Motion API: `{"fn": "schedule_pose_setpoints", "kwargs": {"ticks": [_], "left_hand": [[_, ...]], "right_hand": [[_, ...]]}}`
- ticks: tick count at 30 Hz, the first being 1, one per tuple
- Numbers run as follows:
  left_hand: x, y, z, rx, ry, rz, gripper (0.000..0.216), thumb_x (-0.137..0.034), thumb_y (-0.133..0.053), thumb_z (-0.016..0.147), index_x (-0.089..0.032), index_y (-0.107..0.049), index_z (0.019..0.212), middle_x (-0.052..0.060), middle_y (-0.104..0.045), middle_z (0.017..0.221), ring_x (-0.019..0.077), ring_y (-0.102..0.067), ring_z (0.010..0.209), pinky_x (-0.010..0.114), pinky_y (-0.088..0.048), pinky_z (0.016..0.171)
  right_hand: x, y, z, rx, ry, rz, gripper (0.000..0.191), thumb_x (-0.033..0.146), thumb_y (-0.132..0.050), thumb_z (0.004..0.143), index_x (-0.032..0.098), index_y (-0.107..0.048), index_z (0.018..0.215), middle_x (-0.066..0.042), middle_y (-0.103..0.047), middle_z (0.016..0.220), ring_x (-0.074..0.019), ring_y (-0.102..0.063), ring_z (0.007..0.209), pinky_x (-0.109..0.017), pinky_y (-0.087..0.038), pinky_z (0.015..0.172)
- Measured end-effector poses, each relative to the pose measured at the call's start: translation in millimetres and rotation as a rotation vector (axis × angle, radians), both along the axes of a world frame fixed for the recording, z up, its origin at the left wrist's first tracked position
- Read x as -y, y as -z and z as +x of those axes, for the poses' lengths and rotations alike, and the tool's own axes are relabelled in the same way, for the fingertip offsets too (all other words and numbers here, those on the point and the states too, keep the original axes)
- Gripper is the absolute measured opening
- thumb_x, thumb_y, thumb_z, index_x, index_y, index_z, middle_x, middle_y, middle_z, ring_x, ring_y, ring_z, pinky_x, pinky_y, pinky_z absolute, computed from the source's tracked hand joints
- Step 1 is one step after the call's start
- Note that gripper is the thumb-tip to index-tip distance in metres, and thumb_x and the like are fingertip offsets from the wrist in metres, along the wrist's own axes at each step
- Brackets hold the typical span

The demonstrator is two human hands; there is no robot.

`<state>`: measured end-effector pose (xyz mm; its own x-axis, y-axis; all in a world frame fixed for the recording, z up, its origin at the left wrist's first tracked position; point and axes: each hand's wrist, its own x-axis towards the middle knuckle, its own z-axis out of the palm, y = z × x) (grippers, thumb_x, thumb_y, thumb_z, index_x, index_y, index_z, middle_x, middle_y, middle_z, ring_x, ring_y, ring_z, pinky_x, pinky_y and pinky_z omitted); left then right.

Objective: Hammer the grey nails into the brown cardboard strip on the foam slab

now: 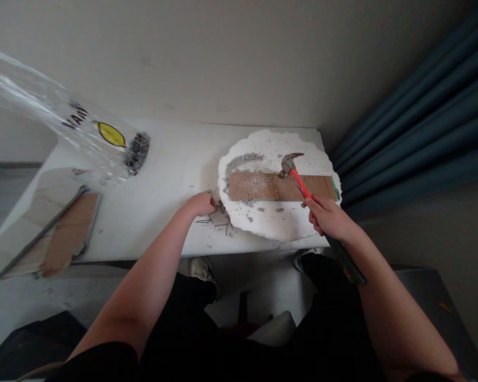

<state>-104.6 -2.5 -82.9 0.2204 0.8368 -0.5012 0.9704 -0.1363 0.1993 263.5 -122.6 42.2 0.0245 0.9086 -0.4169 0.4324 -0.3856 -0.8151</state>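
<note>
Here's the brown board (305,187), lying flat on the round white slab (258,223), its left part peppered with small holes, a green patch at its right end. That board is my clock centre, twelve toward the wall (223,63).

Hammer (301,185) up at twelve: the claw head sits over the board's middle, and from this angle I can't tell whether it touches. Its orange shaft slants down to four o'clock, and there my right hand (322,215) has it, fingers wrapped firmly round the handle, dark butt poking out below.

Over to nine, a touch below: my left hand (202,204), down at the worktop (159,201) just beside the slab, fingers curled in. I can't tell whether they pinch anything. Loose nails (226,228) lie next to it at eight.

At ten, on the slab, a curved heap of grey bits (242,159), too small to make out. Farther out, between nine and ten, a clear plastic bag (91,124) with a yellow print; between eight and nine, cardboard pieces (72,228) at the worktop's edge. Blue curtain (422,116) hangs at two. Shoes (201,269) down below, around six and seven.
</note>
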Motion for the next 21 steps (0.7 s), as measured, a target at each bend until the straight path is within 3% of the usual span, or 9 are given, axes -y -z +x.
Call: {"fn": "schedule_pose_setpoints", "kwargs": {"ticks": [9,21], "left_hand": [[5,-3.0,8,0.019,-0.002,0.015,0.014,-0.036,-0.075,0.064,-0.024,-0.075,0.072,0.008,-0.076,0.078,0.0248,-0.07,0.075,0.031,-0.047,0.063],[4,-10.9,4,-0.008,-0.033,0.024,0.008,-0.028,-0.074,0.065,-0.023,-0.07,0.069,0.01,-0.076,0.082,0.028,-0.071,0.084,0.035,-0.05,0.072]], "right_hand": [[1,0.2,0,0.019,-0.03,0.009,0.024,0.038,-0.043,0.105,0.02,-0.052,0.093,0.008,-0.045,0.053,-0.0098,-0.043,0.033,-0.022,-0.031,0.032],[2,0.0,-2,0.044,-0.039,0.001,0.022,0.038,-0.042,0.106,0.02,-0.049,0.093,0.008,-0.045,0.054,-0.0087,-0.043,0.035,-0.02,-0.032,0.032]]}}
